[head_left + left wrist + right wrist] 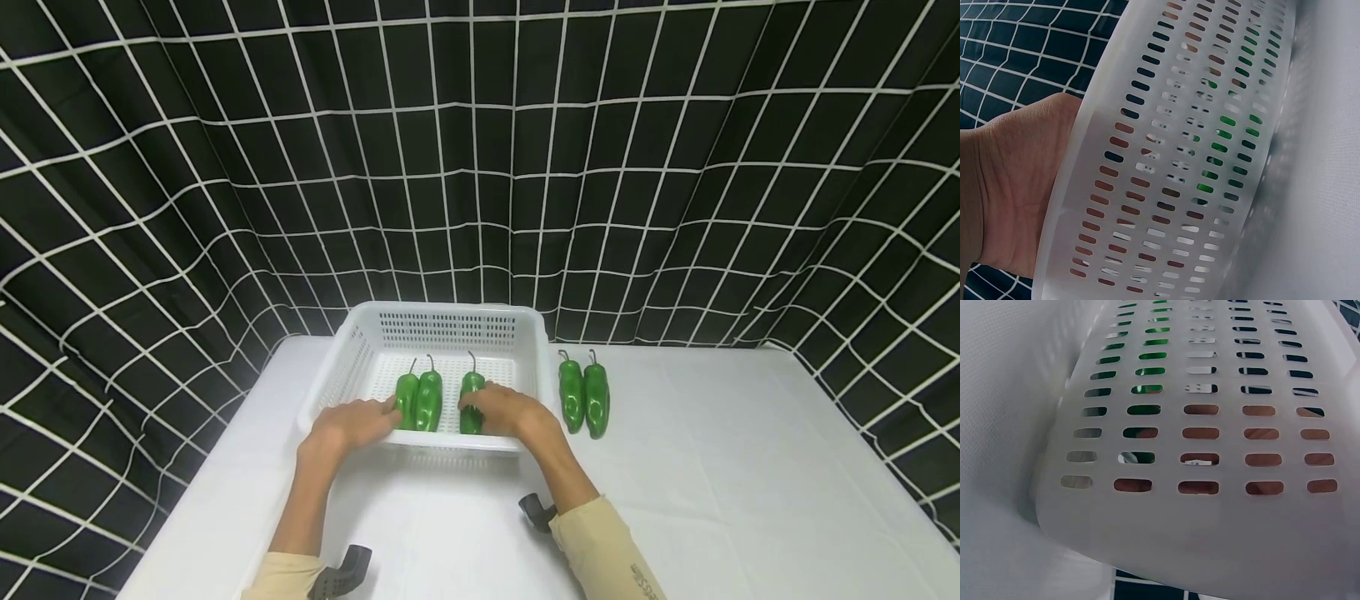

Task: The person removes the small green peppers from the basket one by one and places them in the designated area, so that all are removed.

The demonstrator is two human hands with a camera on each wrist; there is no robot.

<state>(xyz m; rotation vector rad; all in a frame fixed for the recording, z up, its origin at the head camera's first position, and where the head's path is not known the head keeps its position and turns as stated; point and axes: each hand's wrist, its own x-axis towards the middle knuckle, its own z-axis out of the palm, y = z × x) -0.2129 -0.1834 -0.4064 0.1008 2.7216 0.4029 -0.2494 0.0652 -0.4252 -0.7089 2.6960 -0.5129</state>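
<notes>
In the head view, a white plastic basket [450, 439] with slotted walls holds three long green peppers with stems. My left hand [358, 422] reaches over the near rim, its fingertips at the side of the leftmost green pepper [407, 392]. Close beside that one lies the middle green pepper [429, 400]. My right hand [510, 410] grips the right-hand green pepper [472, 383] inside the basket, fingers across its body. From the left wrist, the basket wall [1116, 206] hides the fingers of my left hand [1025, 181]. The wall [1197, 519] also screens my right hand in the right wrist view.
Two more green peppers, a left one [572, 396] and a right one [596, 398], lie side by side on the white table [712, 467], right of the basket. A black curtain with a white grid [495, 150] stands behind and along both sides.
</notes>
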